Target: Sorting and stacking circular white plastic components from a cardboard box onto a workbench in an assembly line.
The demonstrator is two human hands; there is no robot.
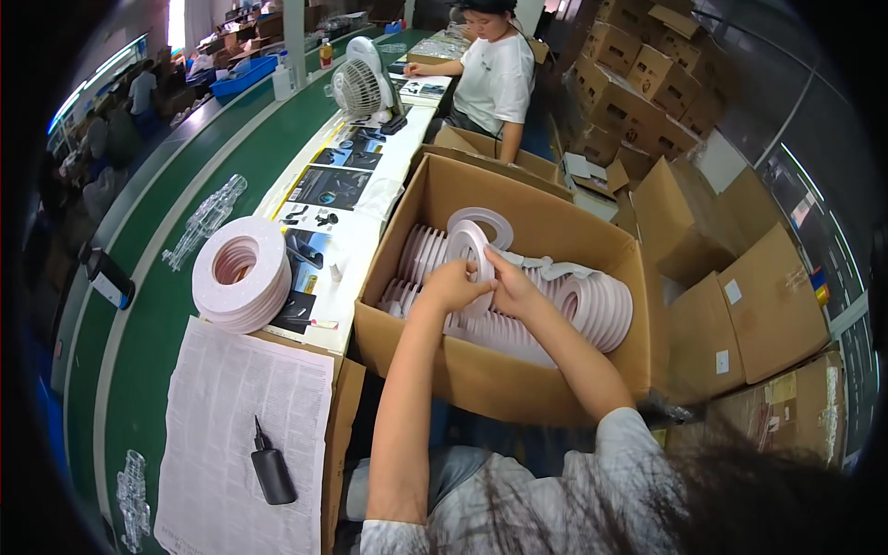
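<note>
Over an open cardboard box (pixel 435 365), I hold a pale pinkish-white flat ring (pixel 465 240) tilted up between both hands. My left hand (pixel 449 285) is closed on its near left edge, and my right hand (pixel 514 287) pinches its right edge. Rows of similar rings (pixel 601 310) stand on edge inside the box beneath my hands. Another loose ring (pixel 500 225) leans just behind the held one. To my left, a stack of the same rings (pixel 242 275) rests on the bench. How many rings my fingers grip is partly hidden.
A black dropper bottle (pixel 274 475) lies on a printed paper sheet (pixel 231 398). Clear plastic parts (pixel 208 217) sit on the green conveyor (pixel 153 314). A white fan (pixel 361 88) stands farther along. A co-worker (pixel 495 74) sits beyond the box; cartons (pixel 647 79) are piled right.
</note>
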